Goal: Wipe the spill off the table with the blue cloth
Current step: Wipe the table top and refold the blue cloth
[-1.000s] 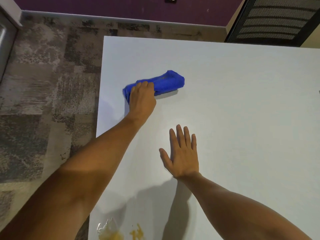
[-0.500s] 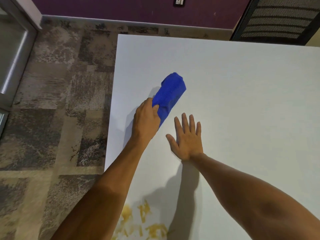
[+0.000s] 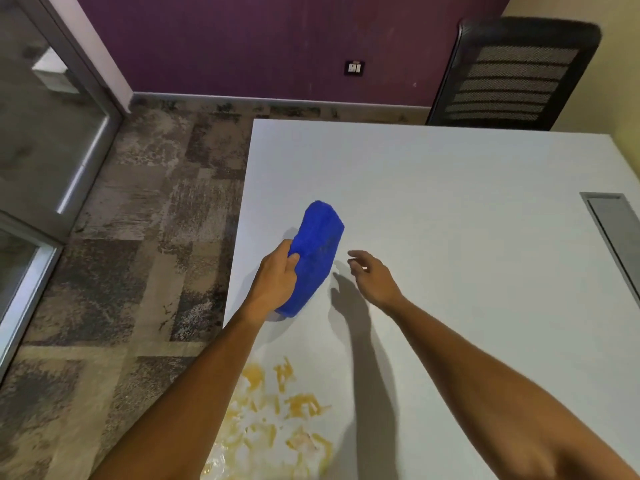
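The left hand (image 3: pixel 277 277) is closed around the blue cloth (image 3: pixel 313 256), thumb pressed on top of the bunched fabric and fingers wrapped under its near side. The cloth is rolled into a thick, elongated wad that runs away from the hand toward the far side of the white table (image 3: pixel 467 209); its near end dips below the wrist, and a shadow on the table surface beside it suggests the far end is raised off the table, though whether the near end touches the surface cannot be told. The cloth sits close to the table's left edge, roughly midway along it. The right hand (image 3: pixel 375 277) is just to the right of the cloth and apart from it — fingers loosely spread and curled, gripping nothing — and its dark shadow on the table under it shows it is lifted above the surface. Nearer the person than the cloth, also by the table's left edge, lies the spill (image 3: pixel 277 410): a yellow, patchy smear with wet, glossy streaks, spread between the two forearms and untouched by the cloth. Beyond the table's far right corner stands a black mesh-backed chair (image 3: pixel 516 71). Past the table's far edge a purple wall (image 3: pixel 242 43) carries a small wall socket (image 3: pixel 354 68), and left of the table the floor is a mottled grey-brown carpet (image 3: pixel 145 209) running up to a glass door (image 3: pixel 38 133) with a metal frame. A grey inset panel (image 3: pixel 613 220) is set into the table near its right edge.
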Action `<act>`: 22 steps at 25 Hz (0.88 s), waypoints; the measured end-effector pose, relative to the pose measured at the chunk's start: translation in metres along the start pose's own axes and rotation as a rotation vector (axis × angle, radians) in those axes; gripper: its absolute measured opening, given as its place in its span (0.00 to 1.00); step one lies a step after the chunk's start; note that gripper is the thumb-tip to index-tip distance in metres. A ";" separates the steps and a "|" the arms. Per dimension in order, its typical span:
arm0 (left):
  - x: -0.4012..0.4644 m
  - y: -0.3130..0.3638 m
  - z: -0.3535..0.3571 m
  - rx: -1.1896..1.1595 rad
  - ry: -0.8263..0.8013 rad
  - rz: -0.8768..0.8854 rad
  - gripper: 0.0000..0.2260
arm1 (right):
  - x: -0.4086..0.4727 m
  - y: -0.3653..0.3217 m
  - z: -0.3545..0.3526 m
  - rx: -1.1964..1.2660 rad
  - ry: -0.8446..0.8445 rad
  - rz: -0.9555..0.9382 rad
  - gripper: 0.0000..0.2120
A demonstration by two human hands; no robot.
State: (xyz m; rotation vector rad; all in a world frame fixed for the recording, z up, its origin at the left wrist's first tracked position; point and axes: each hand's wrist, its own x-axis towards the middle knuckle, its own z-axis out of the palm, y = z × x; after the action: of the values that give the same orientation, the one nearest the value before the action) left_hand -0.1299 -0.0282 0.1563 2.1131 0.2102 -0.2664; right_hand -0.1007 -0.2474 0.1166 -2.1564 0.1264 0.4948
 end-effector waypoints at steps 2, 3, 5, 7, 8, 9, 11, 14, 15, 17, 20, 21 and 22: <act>-0.026 0.011 0.005 -0.043 -0.020 0.004 0.08 | -0.039 -0.012 0.001 0.215 0.047 0.017 0.18; -0.039 0.017 0.007 -0.063 -0.039 0.001 0.09 | -0.058 -0.018 0.002 0.323 0.034 0.036 0.19; -0.058 0.028 0.009 -0.089 -0.075 -0.011 0.10 | -0.088 -0.027 0.000 0.494 0.034 0.094 0.21; -0.080 0.040 0.012 -0.108 -0.094 -0.013 0.10 | -0.116 -0.028 -0.008 0.617 0.067 0.139 0.23; -0.091 0.044 0.014 -0.128 -0.086 -0.011 0.10 | -0.129 -0.028 -0.014 0.657 0.079 0.151 0.23; -0.101 0.048 0.016 -0.152 -0.060 -0.004 0.10 | -0.142 -0.027 -0.019 0.667 0.091 0.152 0.22; -0.124 0.052 0.023 -0.182 0.020 0.023 0.08 | -0.165 -0.026 -0.030 0.645 0.111 0.136 0.18; -0.156 0.053 0.037 -0.248 0.101 0.005 0.08 | -0.194 -0.026 -0.041 0.677 0.123 0.117 0.10; -0.167 0.052 0.041 -0.284 0.119 -0.017 0.10 | -0.206 -0.028 -0.044 0.752 0.108 0.109 0.08; -0.191 0.052 0.049 -0.338 0.144 -0.058 0.17 | -0.228 -0.032 -0.047 0.898 0.068 0.086 0.06; -0.228 0.059 0.059 -0.262 0.240 -0.027 0.18 | -0.258 -0.034 -0.044 0.953 0.077 0.067 0.07; -0.240 0.063 0.062 -0.236 0.273 0.004 0.15 | -0.266 -0.034 -0.042 0.943 0.084 0.065 0.08; -0.252 0.068 0.064 -0.235 0.276 0.031 0.13 | -0.274 -0.034 -0.039 0.931 0.086 0.058 0.09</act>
State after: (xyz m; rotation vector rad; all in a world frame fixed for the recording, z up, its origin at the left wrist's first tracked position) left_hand -0.3622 -0.1296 0.2469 1.9115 0.3527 0.0680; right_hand -0.3309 -0.2830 0.2705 -1.2599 0.3844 0.2839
